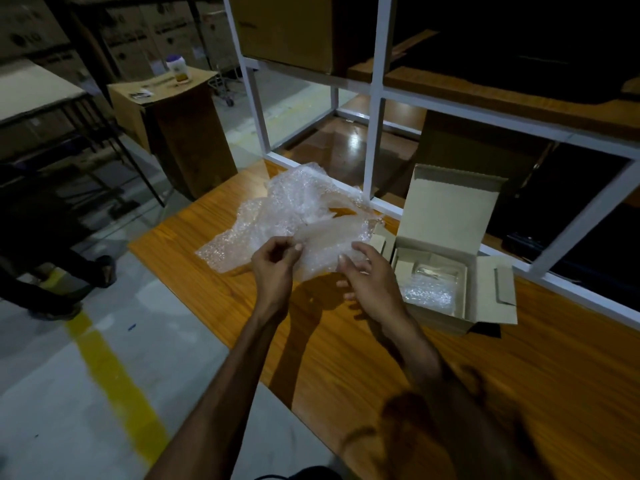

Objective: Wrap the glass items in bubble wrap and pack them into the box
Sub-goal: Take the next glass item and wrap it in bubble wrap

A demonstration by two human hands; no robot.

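A crumpled sheet of clear bubble wrap point(294, 216) lies on the wooden table point(450, 368), its near edge lifted. My left hand point(273, 268) pinches that near edge between thumb and fingers. My right hand point(370, 282) hovers beside the wrap's right edge, fingers apart, holding nothing. To the right stands a small open cardboard box point(446, 216) with its lid up. Inside it are a glass item point(433, 270) and a bundle wrapped in bubble wrap point(424, 294).
A white metal shelf frame point(375, 109) rises behind the table, with cardboard boxes point(287, 29) on it. On the floor to the left stand a tall carton point(173, 133) with a jar point(178, 69) on top, and a person's legs point(52, 271). A yellow floor line point(110, 375) runs nearby.
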